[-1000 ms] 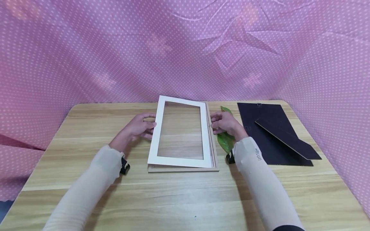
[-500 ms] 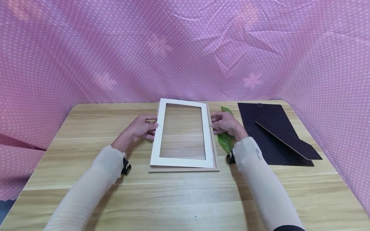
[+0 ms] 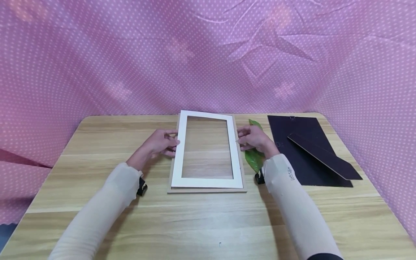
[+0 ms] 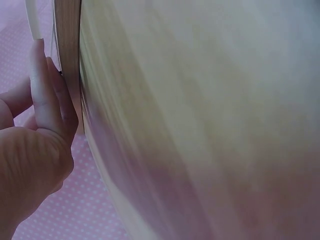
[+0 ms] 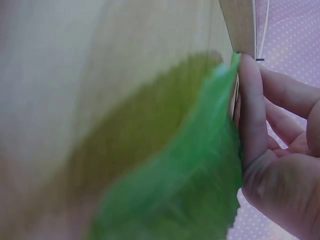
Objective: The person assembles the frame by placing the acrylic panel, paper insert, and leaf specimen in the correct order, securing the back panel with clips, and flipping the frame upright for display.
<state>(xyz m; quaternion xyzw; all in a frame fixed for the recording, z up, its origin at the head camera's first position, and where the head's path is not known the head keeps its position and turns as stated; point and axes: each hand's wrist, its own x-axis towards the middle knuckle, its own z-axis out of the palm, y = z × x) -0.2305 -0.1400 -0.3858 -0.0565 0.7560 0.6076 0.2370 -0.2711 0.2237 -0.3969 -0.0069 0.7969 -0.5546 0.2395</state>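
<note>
A white picture mat (image 3: 208, 183) with a rectangular opening lies slightly askew over a light wooden picture frame (image 3: 208, 190). Its left edge stands a little above the frame. My left hand (image 3: 160, 142) holds that left edge, the thumb tip against it; in the left wrist view the thumb meets the mat's thin rim (image 4: 33, 20) beside the frame's side (image 4: 67, 50). On the other side, my right hand (image 3: 252, 138) rests its fingers along the frame's right side (image 5: 239, 25). Partly under this hand is a green leaf (image 3: 254, 160), close up in the right wrist view.
Right of the leaf lies a black backing board (image 3: 308, 166) with its stand leg (image 3: 328, 157) angled up across it. A tiny dark mark (image 3: 220, 244) shows near the front of the wooden table (image 3: 182, 224). A pink dotted curtain (image 3: 208, 57) hangs behind.
The mat has shifted right and lower over the frame, with my left hand moving rightward along with it. My right hand, the leaf and the black board have stayed in place.
</note>
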